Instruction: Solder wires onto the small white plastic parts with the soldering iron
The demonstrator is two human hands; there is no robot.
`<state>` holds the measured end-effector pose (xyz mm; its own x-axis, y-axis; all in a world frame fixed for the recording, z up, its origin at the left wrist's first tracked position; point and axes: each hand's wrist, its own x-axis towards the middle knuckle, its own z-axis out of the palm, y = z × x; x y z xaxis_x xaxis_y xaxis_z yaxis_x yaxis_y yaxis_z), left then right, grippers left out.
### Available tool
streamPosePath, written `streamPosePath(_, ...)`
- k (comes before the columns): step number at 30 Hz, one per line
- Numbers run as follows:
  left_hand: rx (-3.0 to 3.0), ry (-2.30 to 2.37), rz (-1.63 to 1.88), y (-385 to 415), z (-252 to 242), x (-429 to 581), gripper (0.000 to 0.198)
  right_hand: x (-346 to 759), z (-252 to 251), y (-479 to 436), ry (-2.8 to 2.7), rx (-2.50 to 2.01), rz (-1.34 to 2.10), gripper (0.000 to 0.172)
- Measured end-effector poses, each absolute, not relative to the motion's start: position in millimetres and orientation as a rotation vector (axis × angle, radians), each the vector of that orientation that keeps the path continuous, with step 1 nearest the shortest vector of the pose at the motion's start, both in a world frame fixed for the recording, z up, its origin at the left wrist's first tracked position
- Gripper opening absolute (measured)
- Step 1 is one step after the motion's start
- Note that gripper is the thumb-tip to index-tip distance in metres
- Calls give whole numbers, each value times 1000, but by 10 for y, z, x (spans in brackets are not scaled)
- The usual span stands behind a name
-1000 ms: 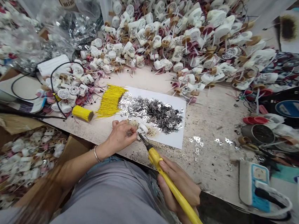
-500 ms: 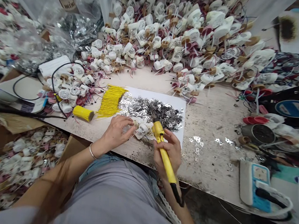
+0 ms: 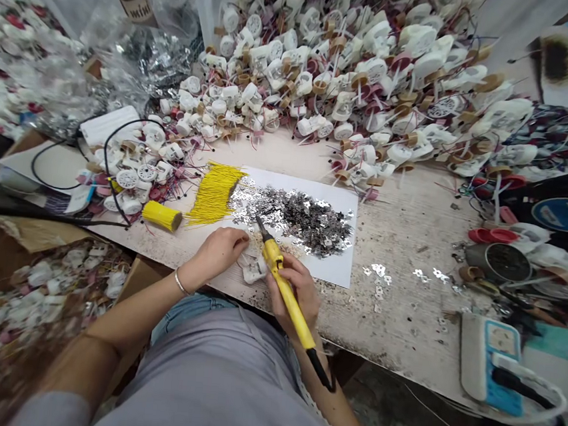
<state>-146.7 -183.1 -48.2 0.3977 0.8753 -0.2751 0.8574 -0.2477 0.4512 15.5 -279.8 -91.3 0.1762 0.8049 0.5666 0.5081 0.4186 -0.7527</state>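
- Soldering iron (image 3: 284,290) moved off white plastic housing (image 3: 253,270), tip now over silver metal tabs (image 3: 303,221)
- Iron gripped by right hand's (image 3: 293,294) closed fingers; left hand's (image 3: 216,252) fingers curled, grip unclear

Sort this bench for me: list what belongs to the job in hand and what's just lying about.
In use: right hand gripping a yellow soldering iron; left hand; white plastic part.

Lying about: bundle of yellow wires; metal tabs on white paper; heap of wired white plastic parts; power strip.
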Motion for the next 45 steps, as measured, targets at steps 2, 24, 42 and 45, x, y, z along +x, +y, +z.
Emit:
streamPosePath(2, 2128, 1514, 38, -1807, -500, -1449, 18, 233, -880, -2865, -1499, -1246, 310, 42)
streamPosePath(24, 2215, 1689, -111, -1756, -429, -1324, 23, 486, -856, -2894, -1679, -1097, 482, 52)
streamPosePath(42, 2178, 1707, -157, -1700, -389, -1308, 21, 276, -844, -2776, -1504, -1223, 312, 28)
streamPosePath(45, 2169, 1735, -186, -1705, -377, -1291, 22, 125, -860, -2698, -1560, -1250, 259, 12)
